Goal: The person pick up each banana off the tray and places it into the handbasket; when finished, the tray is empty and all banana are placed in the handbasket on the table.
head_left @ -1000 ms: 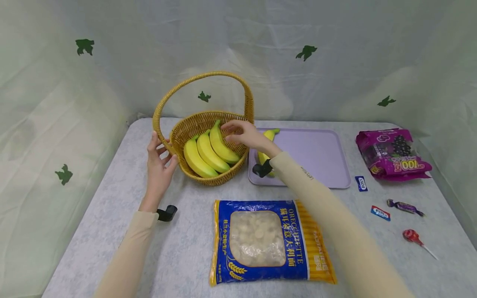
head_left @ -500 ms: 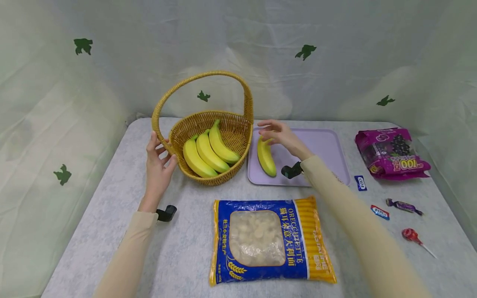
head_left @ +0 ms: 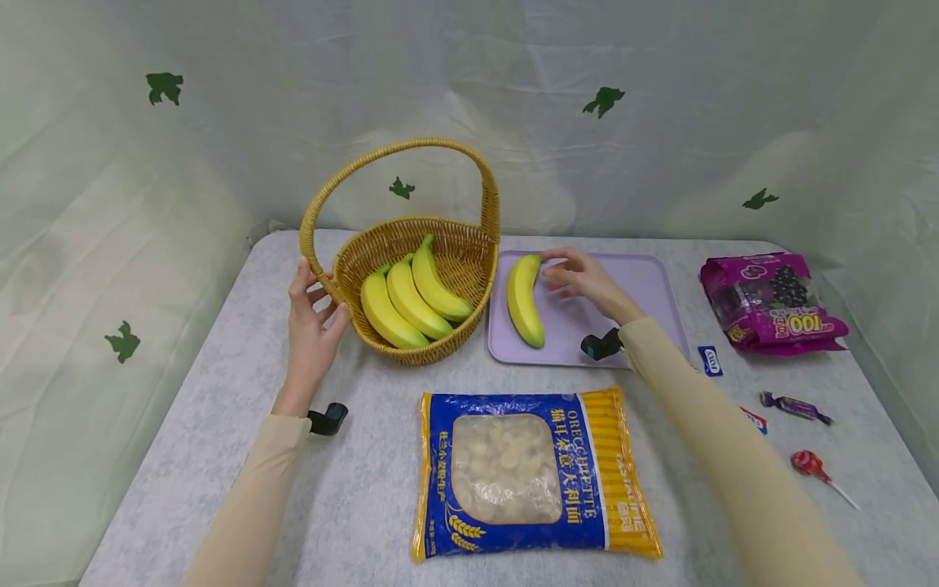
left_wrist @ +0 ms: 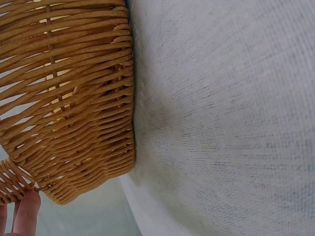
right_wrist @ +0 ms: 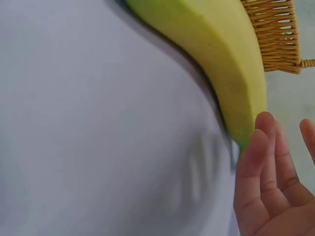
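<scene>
A wicker basket (head_left: 455, 336) with a tall arched handle stands at the back left, holding three yellow bananas (head_left: 407, 300). My left hand (head_left: 314, 326) holds the basket's left side where the handle meets the rim; in the left wrist view fingertips (left_wrist: 28, 211) touch the weave. One more banana (head_left: 524, 302) lies lengthwise on a lilac tray (head_left: 623, 326) right of the basket. Over the tray, my right hand (head_left: 583, 281) has loosely bent fingers just right of this banana's stem end. In the right wrist view its fingertips (right_wrist: 258, 142) overlap the stem.
A blue and yellow pasta bag (head_left: 528, 473) lies in front. On the right are a purple candy bag (head_left: 778, 302), a small blue-wrapped sweet (head_left: 710, 360), a red and blue one (head_left: 754, 420), a purple-wrapped candy (head_left: 795, 407) and a red lollipop (head_left: 810, 464). A pale curtain (head_left: 513, 122) hangs behind.
My right hand has moved right, from over the basket across to the tray, and is now beside the stem end of the banana there. The left hand has stayed on the basket.
</scene>
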